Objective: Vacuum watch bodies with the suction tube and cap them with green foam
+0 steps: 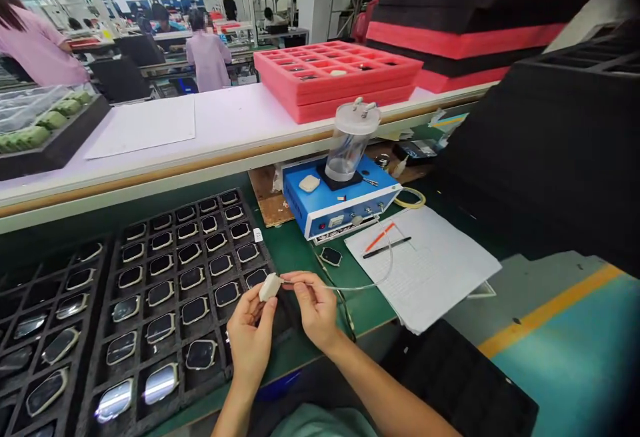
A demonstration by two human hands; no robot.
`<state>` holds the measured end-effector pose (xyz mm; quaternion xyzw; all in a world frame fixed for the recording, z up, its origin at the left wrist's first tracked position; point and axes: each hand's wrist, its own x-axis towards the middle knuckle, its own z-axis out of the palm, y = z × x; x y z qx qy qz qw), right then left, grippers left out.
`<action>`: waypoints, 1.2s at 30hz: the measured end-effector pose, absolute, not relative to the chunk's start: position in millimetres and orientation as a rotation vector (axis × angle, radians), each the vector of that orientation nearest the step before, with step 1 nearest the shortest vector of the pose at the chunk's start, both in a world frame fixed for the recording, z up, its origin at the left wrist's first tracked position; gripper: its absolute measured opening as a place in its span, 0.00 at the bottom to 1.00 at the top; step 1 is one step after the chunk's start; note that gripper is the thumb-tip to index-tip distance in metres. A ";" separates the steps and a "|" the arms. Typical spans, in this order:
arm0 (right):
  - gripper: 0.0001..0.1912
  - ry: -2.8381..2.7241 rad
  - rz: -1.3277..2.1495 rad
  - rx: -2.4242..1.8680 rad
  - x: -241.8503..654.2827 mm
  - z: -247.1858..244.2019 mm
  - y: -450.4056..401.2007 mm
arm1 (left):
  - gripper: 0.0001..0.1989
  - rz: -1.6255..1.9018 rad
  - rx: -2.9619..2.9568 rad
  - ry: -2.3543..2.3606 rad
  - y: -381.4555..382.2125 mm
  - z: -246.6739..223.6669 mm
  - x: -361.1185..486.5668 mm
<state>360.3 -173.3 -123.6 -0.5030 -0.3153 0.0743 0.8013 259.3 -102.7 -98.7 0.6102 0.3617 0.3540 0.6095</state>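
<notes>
My left hand is closed on a small cream-white block with rounded corners, held on edge between thumb and fingers. My right hand pinches a thin dispensing needle, whose tip meets or nearly meets the block's right side. A clear tube trails from the needle towards a blue dispenser box. Below and left of my hands lies a black foam tray of watch cases with dark screens. One loose watch case rests on the green mat near the blue box.
A clear cylinder and another cream block stand on the blue box. Papers with a black pen lie to the right. Red foam trays sit on the shelf above; black foam rises at right. Co-workers sit beyond.
</notes>
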 end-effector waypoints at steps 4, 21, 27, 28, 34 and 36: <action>0.08 -0.675 0.163 -1.078 361.1 -124.3 -172.6 | 0.26 0.819 1.418 0.844 -101.5 -97.6 260.2; 0.08 -0.655 0.174 -1.094 361.0 -120.9 -174.9 | 0.22 0.821 1.416 0.835 -104.3 -96.8 258.7; 0.08 -0.658 0.169 -1.095 361.8 -120.5 -173.5 | 0.22 0.819 1.432 0.823 -103.4 -96.5 259.1; 0.08 -0.656 0.171 -1.099 361.8 -120.6 -173.4 | 0.22 0.821 1.433 0.823 -103.2 -96.2 259.3; 0.09 -0.655 0.176 -1.122 361.5 -120.0 -174.2 | 0.22 0.822 1.433 0.825 -102.9 -94.9 260.8; 0.08 -0.657 0.171 -1.116 361.7 -119.4 -174.4 | 0.22 0.826 1.431 0.822 -103.1 -95.0 260.7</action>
